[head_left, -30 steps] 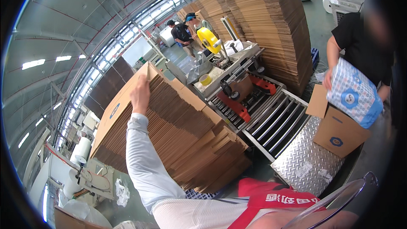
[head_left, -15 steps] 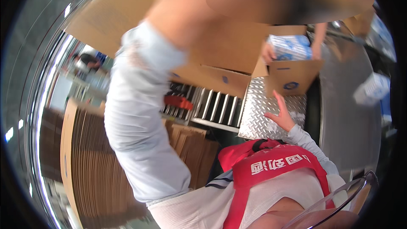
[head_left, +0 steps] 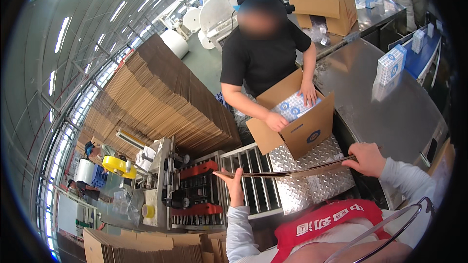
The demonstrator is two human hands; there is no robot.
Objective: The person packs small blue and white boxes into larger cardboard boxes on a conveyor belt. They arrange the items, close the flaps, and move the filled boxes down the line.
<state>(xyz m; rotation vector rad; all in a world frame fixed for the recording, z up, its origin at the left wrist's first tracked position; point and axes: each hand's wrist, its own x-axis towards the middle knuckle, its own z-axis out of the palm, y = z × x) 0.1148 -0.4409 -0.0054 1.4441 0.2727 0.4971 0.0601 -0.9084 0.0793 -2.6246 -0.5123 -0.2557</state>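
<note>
A flat cardboard carton point(head_left: 297, 172), seen nearly edge-on and slightly bowed, spans the space between my hands above the diamond-plate metal platform point(head_left: 304, 196). My left hand point(head_left: 235, 187) is closed on its left end, the thumb pointing up. At the other end my right hand point(head_left: 366, 159) grips the edge, fingers curled over it. Just beyond stands an open cardboard box point(head_left: 314, 134) on the platform. Inside lie blue-and-white packs point(head_left: 295, 108), with a co-worker's two hands pressed on them.
The co-worker point(head_left: 265, 53) stands across from me. To the left are a roller conveyor point(head_left: 253, 170) and a taping machine with red guides point(head_left: 200, 209). Tall stacks of flat cartons point(head_left: 170, 97) rise behind. A metal table point(head_left: 375, 112) at right bears an upright pack point(head_left: 391, 64).
The carton has swung down from close overhead to edge-on before me. My left arm has lowered, and my right hand has closed on the carton. The co-worker's packs are lower in the box.
</note>
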